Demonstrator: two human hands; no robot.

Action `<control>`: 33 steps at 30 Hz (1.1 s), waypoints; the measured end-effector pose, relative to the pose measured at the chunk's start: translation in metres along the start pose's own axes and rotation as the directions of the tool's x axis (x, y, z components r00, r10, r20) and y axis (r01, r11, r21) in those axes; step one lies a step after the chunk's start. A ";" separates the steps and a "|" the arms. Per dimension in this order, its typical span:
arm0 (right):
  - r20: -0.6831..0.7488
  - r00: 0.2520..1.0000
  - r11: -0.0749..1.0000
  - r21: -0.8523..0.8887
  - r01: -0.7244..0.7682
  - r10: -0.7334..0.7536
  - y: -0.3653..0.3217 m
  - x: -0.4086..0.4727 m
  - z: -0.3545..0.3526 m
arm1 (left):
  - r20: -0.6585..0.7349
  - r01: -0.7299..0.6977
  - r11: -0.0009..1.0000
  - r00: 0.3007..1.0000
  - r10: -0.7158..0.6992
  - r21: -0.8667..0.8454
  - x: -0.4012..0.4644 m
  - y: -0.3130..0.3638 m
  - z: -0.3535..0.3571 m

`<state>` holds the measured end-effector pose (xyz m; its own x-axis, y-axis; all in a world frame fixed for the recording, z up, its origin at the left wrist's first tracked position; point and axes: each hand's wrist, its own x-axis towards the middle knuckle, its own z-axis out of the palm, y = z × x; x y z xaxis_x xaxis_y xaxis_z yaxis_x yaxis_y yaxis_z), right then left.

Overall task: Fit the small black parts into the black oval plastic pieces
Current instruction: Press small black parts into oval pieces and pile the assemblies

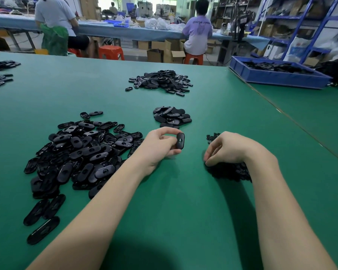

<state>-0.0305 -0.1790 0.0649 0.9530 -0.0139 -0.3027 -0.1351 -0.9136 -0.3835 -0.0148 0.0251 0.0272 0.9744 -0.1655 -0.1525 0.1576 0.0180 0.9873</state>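
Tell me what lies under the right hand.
Under the right hand lies a heap of small black parts on the green table. The hand covers whether its fingertips pinch one.

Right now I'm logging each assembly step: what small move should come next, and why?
Probably the right hand pinches one small part from the pile of small parts under its fingertips and carries it over, since the left hand already holds an oval piece up, its hole seemingly empty.

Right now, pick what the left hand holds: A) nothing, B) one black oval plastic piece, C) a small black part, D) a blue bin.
B: the left hand pinches one black oval plastic piece upright between thumb and fingers, above the green table.
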 end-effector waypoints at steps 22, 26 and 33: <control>-0.114 0.984 0.655 0.735 0.176 -0.137 -0.020 0.008 0.017 | 0.038 -0.020 0.993 0.999 0.024 -0.114 -0.003 0.002 -0.005; -0.180 0.972 0.718 0.656 0.231 -0.148 -0.020 0.008 0.017 | 0.072 0.000 0.989 0.997 0.011 -0.149 -0.004 0.004 -0.003; -0.287 0.947 0.769 0.569 0.292 -0.147 -0.024 0.012 0.017 | 0.076 -0.019 0.985 0.997 0.032 -0.171 -0.005 0.007 -0.007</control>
<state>-0.0206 -0.1499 0.0558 0.9998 0.0040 0.0205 0.0199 -0.4752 -0.8796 -0.0173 0.0325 0.0350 0.9640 -0.2389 -0.1171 0.1647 0.1899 0.9679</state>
